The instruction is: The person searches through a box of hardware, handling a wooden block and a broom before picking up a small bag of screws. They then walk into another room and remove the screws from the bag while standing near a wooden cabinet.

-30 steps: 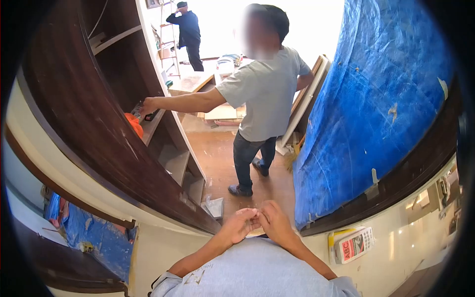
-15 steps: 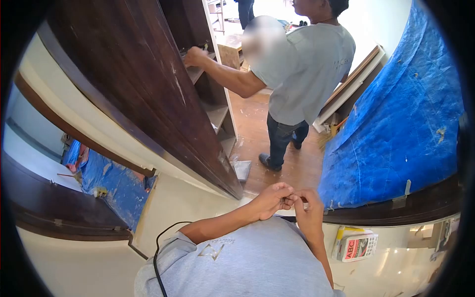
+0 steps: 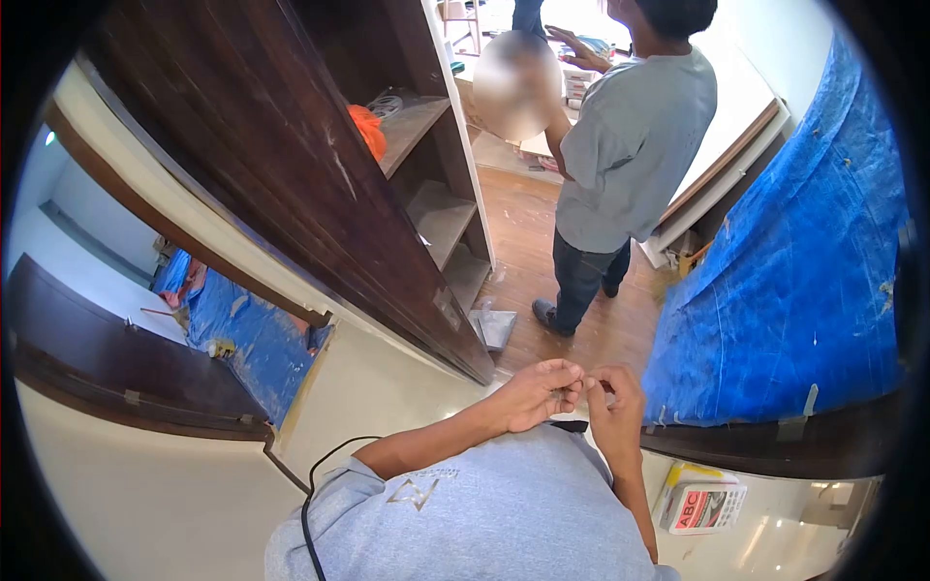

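In front of my chest, my left hand [image 3: 539, 395] is turned partly palm up with its fingers curled and its thumb and fingertips closed. My right hand [image 3: 616, 395] meets it there, thumb and forefinger pinched together. The fingertips of both hands touch or nearly touch. Whatever lies between them is too small to make out. Below the hands is the grey shirt [image 3: 494, 513] I wear, with a black cable [image 3: 306, 504] along its left side.
A co-worker in a grey shirt [image 3: 639, 136] stands ahead on the wooden floor [image 3: 518, 213]. Dark wooden door [image 3: 281, 174] and open shelves [image 3: 441, 218] flank the left, with an orange bag [image 3: 368, 131]. Blue tarp [image 3: 785, 281] hangs right. An ABC-labelled bag [image 3: 705, 505] lies lower right.
The co-worker's arm has left the shelf, and a hand is now raised ahead. My view has shifted slightly, revealing more shelf. My hands stay pinched together.
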Available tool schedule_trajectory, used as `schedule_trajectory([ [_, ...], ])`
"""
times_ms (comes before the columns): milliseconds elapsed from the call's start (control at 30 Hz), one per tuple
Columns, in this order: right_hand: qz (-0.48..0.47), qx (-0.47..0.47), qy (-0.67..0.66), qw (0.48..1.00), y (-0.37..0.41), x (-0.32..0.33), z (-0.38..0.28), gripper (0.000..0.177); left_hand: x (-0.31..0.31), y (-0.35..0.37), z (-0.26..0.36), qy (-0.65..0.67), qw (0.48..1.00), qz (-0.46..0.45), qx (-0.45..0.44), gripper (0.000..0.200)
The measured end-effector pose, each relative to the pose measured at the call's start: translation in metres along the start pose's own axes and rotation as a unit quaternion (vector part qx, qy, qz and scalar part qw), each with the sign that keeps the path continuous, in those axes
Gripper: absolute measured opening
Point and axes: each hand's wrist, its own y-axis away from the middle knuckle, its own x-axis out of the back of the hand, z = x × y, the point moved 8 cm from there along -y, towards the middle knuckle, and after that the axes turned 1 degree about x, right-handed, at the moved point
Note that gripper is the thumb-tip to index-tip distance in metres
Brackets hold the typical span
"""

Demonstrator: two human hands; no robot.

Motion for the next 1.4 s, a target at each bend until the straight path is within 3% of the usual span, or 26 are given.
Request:
schedule_trajectory([
  [667,-0.040,0.060,-0.057,0.996,-0.026,0.037,0.034,0.004,-0.012,-0.026,-0.011,0.049,0.997,0.048,-0.032,0.012],
  [767,-0.063,0.032,-0.070,0.995,-0.029,0.032,0.033,0.006,-0.007,-0.025,-0.011,0.095,0.993,0.069,-0.032,0.014],
  [1400,-0.004,0.022,-0.031,0.999,-0.029,0.029,0.014,0.009,-0.007,-0.030,-0.005,0.067,0.998,-0.008,0.009,0.012],
])
